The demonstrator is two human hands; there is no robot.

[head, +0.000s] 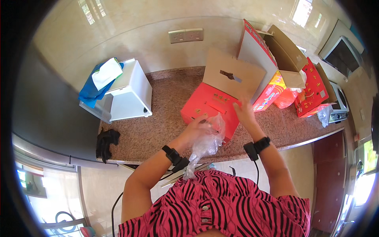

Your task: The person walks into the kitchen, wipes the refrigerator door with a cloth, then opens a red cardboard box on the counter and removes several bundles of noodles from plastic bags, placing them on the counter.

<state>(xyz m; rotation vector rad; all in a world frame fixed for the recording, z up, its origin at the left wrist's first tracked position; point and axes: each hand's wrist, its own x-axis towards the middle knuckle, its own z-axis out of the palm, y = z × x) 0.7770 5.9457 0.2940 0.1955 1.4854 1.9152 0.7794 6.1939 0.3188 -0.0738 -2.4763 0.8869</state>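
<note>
In front of me on the countertop sits a red cardboard box (204, 100) with gold printed characters and a slot in its top. A bare brown cardboard flap (220, 66) with a cut-out handle hole stands up at its back. My left hand (197, 129) grips a crumpled clear plastic bag (207, 145), which hangs over the counter's front edge towards my clothing. Something dark shows by those fingers, too small to name. At the box's right side is my right hand (246, 112), blurred, thumb apart from the fingers; whether it touches the flap is unclear.
A white plastic bin (137, 89) with blue and white packaging (99, 80) on top stands left. Black cloth (106, 142) lies at the counter's left front edge. To the right are an opened carton (257, 59), a red bag (285, 99) and another red box (311, 91).
</note>
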